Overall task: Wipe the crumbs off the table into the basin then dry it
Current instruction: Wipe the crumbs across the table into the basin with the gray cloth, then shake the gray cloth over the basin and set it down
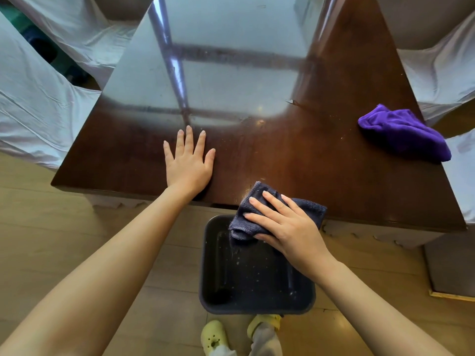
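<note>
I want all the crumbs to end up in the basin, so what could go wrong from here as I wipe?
1. The basin on the floor sits only partly under the table edge, so crumbs pushed off beside the dark cloth under the right hand may land on the floor.
2. Specks remain near the purple cloth, easy to miss.
3. The left hand lies flat on the table and may smear it.

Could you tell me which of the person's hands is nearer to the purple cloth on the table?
Right. The right hand presses a dark cloth at the table's near edge, below-left of the purple cloth; the left hand lies flat farther left.
</note>
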